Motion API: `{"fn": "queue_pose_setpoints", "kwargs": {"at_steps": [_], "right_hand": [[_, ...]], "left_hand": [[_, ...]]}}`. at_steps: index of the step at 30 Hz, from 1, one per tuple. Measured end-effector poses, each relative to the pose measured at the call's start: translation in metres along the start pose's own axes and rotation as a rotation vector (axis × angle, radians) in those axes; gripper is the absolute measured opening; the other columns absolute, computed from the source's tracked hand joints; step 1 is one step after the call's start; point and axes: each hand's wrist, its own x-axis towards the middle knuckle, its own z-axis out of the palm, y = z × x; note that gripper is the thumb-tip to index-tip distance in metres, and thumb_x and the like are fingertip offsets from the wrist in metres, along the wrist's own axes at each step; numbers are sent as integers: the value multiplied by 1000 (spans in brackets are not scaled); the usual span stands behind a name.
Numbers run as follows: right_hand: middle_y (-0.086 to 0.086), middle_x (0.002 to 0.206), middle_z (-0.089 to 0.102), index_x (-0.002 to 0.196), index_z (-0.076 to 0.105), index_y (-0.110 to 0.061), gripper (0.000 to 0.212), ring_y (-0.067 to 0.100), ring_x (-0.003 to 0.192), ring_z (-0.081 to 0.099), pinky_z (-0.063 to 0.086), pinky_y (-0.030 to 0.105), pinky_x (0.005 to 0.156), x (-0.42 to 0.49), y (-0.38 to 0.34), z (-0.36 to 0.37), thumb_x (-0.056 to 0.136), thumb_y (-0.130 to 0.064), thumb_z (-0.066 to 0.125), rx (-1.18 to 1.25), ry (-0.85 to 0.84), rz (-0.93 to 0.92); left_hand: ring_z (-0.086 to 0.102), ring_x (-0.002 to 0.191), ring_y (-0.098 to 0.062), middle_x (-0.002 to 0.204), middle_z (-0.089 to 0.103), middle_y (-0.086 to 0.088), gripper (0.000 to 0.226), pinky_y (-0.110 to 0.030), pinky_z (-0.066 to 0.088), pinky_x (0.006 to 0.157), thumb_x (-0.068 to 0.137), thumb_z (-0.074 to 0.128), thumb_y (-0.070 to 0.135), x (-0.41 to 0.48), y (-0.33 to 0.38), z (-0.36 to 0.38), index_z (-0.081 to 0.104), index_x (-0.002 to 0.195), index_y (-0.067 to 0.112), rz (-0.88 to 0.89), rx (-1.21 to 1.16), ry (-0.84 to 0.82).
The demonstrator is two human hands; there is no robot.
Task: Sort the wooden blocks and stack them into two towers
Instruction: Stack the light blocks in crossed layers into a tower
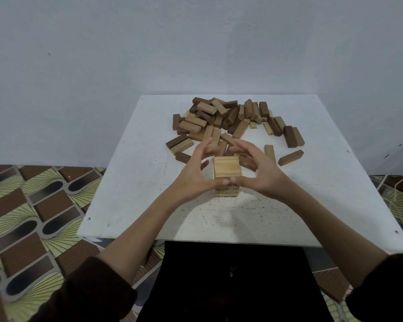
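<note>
A pale blue-grey wall [196,43] rises straight behind the white square table [323,187], whose far edge meets it. Patterned brown and green flooring [33,205] shows to the left and right of the table. A loose pile of wooden blocks [221,117], dark and light ones mixed, lies across the far half of the top, close to the back edge, with strays trailing out to the right. Near the middle stands a short tower of light blocks [227,167], just in front of the pile, with a wide band of bare tabletop between it and the near edge and on both sides. The left hand [193,169] and right hand [262,171] cup the tower from either side. Their fingers are spread and arched over its far side without closing on it, and the two thumb tips meet against its near face. A single brown block [290,157] lies apart, right of the right hand. Dark sleeves [91,293] cover the forearms.
</note>
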Motion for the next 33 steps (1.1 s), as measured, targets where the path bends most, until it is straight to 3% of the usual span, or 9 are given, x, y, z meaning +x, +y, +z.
{"fn": "queue_pose_setpoints", "kwargs": {"at_steps": [3, 6, 10, 12, 17, 23, 27, 30, 33], "right_hand": [[-12, 141, 33, 139, 23, -37, 78, -8, 123, 38, 34, 30, 109, -7, 2, 9, 79, -32, 73, 27, 23, 58], [-8, 153, 20, 149, 12, -29, 93, 8, 138, 24, 24, 45, 115, -12, 7, 25, 75, -50, 64, 33, 42, 113], [-10, 157, 9, 150, -2, -26, 96, 9, 142, 12, 16, 46, 118, -15, 6, 37, 75, -45, 56, 82, 60, 194], [-11, 157, 7, 150, -5, -28, 94, 8, 142, 9, 13, 45, 118, -16, 7, 40, 77, -45, 53, 96, 53, 198], [-10, 157, 4, 148, -10, -29, 91, 8, 142, 7, 11, 41, 119, -15, 9, 43, 80, -46, 47, 77, 41, 198], [-9, 158, 3, 148, -10, -29, 89, 9, 143, 7, 11, 41, 119, -14, 10, 44, 81, -46, 45, 73, 42, 192], [-8, 156, 11, 150, -4, -27, 88, 10, 141, 12, 14, 42, 118, -15, 11, 41, 86, -36, 56, 80, 48, 181], [-8, 153, 20, 150, 8, -25, 89, 8, 138, 21, 22, 40, 116, -16, 11, 31, 84, -22, 69, 52, 65, 134], [-13, 141, 36, 147, 18, -25, 91, 3, 130, 35, 31, 29, 110, -13, 6, 18, 77, -20, 76, 50, 45, 85]], "left_hand": [[25, 125, 23, 143, 26, 22, 90, 0, 25, 98, 77, 73, 36, -7, -2, 7, 11, 142, 37, -18, 0, -13], [26, 101, 40, 123, 18, 33, 74, 8, 30, 78, 88, 65, 11, -11, -5, 16, 10, 126, 44, -30, -1, -55], [36, 130, -2, 143, 28, 9, 93, -20, 39, 104, 81, 66, 26, -12, 1, 25, 1, 146, 37, -65, -10, -63], [41, 130, -18, 144, 29, -2, 100, -36, 42, 105, 74, 65, 33, -13, 3, 27, -1, 149, 30, -53, -4, -68], [38, 132, -22, 147, 23, -2, 104, -45, 41, 105, 73, 65, 31, -11, 0, 28, -6, 149, 30, -51, 14, -64], [42, 127, -20, 144, 25, -1, 104, -42, 45, 102, 73, 64, 22, -9, 1, 29, -7, 150, 22, -53, -15, -63], [39, 127, -12, 141, 29, -1, 96, -23, 44, 100, 73, 66, 18, -9, 1, 25, 6, 148, 24, -12, -35, -58], [23, 134, 8, 150, 20, 6, 100, 1, 25, 97, 73, 73, 38, -10, -2, 17, 10, 148, 23, 22, -7, -40], [21, 139, 2, 151, 26, 6, 109, -2, 19, 102, 67, 72, 52, -9, -7, 9, 8, 149, 21, 20, 21, -17]]}}
